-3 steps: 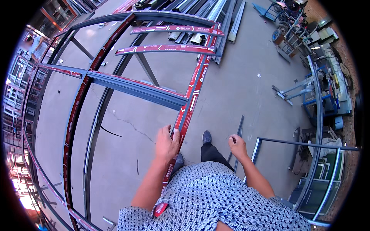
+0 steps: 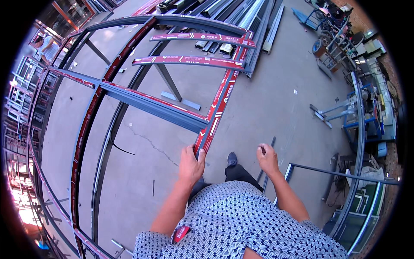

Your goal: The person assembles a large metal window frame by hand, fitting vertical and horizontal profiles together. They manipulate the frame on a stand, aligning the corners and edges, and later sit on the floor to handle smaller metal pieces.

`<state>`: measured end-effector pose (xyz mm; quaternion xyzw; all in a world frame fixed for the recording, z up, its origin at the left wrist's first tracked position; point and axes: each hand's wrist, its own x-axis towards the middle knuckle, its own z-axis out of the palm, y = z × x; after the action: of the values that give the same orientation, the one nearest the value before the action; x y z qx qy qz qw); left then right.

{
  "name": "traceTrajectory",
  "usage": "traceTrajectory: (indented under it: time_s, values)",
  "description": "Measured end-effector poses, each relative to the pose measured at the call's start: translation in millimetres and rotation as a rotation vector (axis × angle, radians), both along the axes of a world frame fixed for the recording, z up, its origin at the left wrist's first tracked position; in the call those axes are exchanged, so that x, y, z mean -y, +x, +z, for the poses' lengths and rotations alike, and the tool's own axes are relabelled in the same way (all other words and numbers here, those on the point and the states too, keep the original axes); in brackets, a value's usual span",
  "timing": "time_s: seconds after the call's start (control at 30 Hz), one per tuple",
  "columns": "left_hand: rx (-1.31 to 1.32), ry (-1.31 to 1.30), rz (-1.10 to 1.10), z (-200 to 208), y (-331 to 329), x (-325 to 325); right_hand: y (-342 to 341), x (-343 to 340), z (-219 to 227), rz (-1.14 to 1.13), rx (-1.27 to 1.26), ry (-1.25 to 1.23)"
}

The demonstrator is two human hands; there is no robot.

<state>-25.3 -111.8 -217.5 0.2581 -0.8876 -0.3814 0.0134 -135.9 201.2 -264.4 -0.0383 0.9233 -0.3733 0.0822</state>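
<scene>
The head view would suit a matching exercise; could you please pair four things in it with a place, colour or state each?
Things:
1. Left hand
2. Right hand
3. Right shoe
4. Patterned shirt

Descriptions:
A. White and dark blue
B. Touching the red-banded frame bar
C. Dark, above the shirt in the picture and between the two hands
D. Fingers curled, apart from that bar

Right pairs: 1-B, 2-D, 3-C, 4-A
</scene>
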Motion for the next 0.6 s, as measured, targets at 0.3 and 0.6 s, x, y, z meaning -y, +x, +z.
traceTrajectory:
  time_s: [0.3, 0.6]
  values:
    - [0.041, -0.083, 0.172, -3.4, -32.8, -18.0, -186.1, 103.0, 73.8, 0.498, -0.414, -0.089]
    - [-0.056, 0.191, 0.456, -17.5, -57.1, 0.5, -139.5, 251.8, 48.6, 0.940, -0.104, -0.101]
